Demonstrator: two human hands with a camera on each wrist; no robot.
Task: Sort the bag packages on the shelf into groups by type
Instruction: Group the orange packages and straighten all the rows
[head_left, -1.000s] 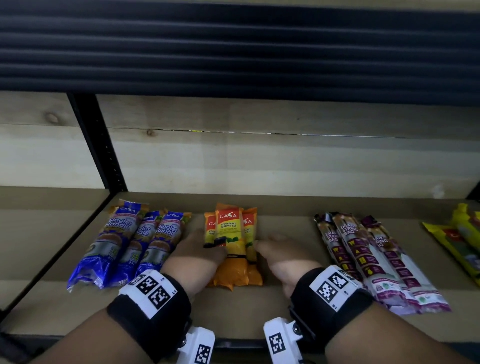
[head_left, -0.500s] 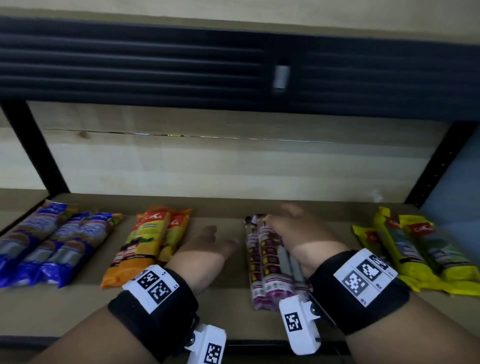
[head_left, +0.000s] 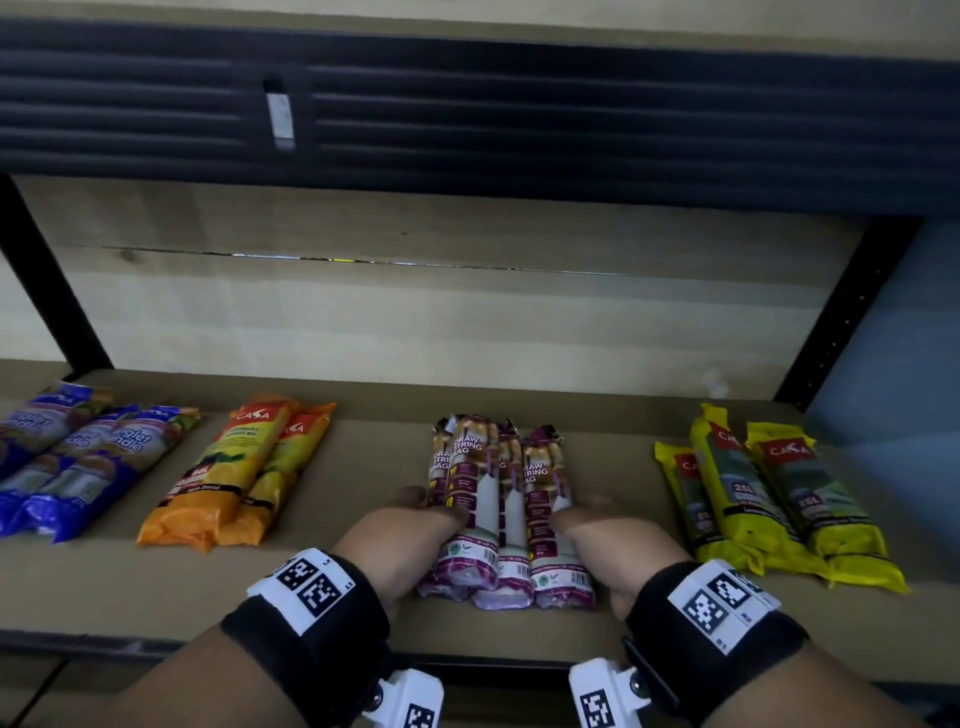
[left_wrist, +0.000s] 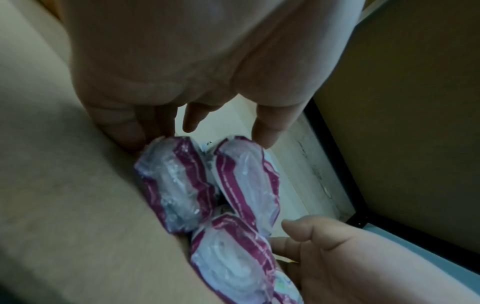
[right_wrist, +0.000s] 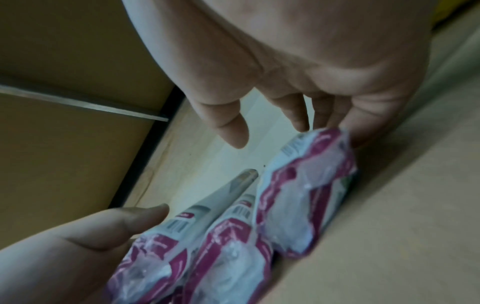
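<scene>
Both hands (head_left: 400, 540) now flank the purple packages (head_left: 506, 519), pressing them together.

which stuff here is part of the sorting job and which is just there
Part of the job:
- purple draw string bag packs, pressed between left hand and right hand
- blue packs
- orange packs
- yellow packs
- shelf board

Just there:
- black upright post
- dark slatted panel

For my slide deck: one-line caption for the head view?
Both hands, left hand and right hand, press purple packs together on a shelf of sorted groups.
</scene>
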